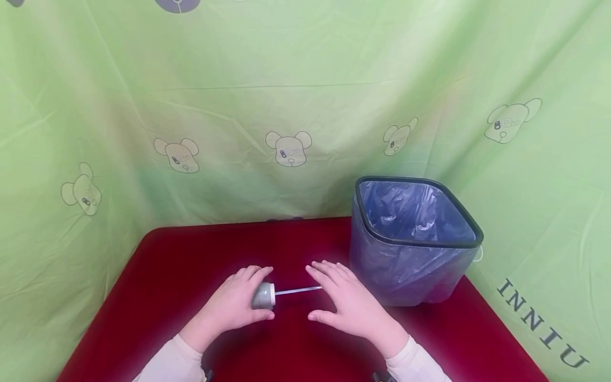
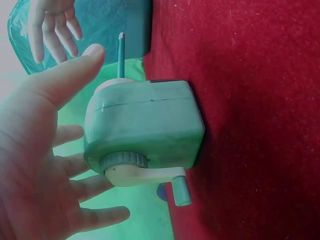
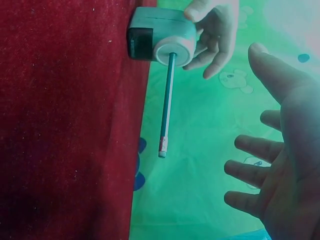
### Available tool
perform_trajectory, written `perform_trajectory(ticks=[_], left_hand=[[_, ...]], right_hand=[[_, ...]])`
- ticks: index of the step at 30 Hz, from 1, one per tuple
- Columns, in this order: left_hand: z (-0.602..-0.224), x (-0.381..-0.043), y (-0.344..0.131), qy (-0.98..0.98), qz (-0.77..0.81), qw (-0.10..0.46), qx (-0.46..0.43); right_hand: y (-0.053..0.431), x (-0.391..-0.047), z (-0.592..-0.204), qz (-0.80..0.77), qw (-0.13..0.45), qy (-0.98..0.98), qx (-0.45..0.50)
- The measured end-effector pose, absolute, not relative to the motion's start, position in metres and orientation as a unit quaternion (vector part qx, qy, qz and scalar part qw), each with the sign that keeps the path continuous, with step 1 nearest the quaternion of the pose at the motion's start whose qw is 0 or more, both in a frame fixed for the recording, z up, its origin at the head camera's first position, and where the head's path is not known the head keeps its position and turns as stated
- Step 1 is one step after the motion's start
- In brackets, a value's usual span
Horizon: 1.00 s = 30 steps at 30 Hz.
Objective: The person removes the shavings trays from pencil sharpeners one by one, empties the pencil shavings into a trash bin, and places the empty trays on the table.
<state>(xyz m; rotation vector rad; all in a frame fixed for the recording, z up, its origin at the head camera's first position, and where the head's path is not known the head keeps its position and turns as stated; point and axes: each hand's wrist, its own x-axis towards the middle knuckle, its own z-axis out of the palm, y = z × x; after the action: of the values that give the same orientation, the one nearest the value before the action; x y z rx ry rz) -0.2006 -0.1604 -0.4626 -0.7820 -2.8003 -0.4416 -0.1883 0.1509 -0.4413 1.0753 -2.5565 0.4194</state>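
Note:
A hand-cranked pencil sharpener (image 2: pixel 145 120) stands on the red cloth, its crank handle (image 2: pixel 181 190) facing the left wrist camera. From its round front sticks a pencil (image 3: pixel 168 105), with the eraser end outward. My left hand (image 1: pixel 233 301) is spread around the sharpener, thumb on the near side and fingers on the far side; whether the skin touches it I cannot tell. Over by the pencil's eraser end, my right hand (image 1: pixel 350 307) hovers with straight, parted fingers and holds nothing. In the head view the left hand partly hides the sharpener.
At the right of the red table (image 1: pixel 229 246) stands a bin (image 1: pixel 401 270) lined with a bluish translucent bag, its dark rim close beyond my right hand. A green curtain (image 1: pixel 238 106) with bear-head prints encloses the back and sides.

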Motion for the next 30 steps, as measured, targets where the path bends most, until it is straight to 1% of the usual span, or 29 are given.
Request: perform_trajectory(ticks=[19,30], left_hand=[[-0.4676,-0.2033,-0.1632,-0.954,-0.146,0.078,-0.252],[-0.4700,-0.2038,-0.1651,-0.954,-0.145,0.071,-0.253]], right_hand=[[0.1498,-0.1908,-0.4466,0.154,0.179,-0.900,0.366],[0.1494,-0.1919,-0.4483,0.169,0.164,-0.914,0.330]])
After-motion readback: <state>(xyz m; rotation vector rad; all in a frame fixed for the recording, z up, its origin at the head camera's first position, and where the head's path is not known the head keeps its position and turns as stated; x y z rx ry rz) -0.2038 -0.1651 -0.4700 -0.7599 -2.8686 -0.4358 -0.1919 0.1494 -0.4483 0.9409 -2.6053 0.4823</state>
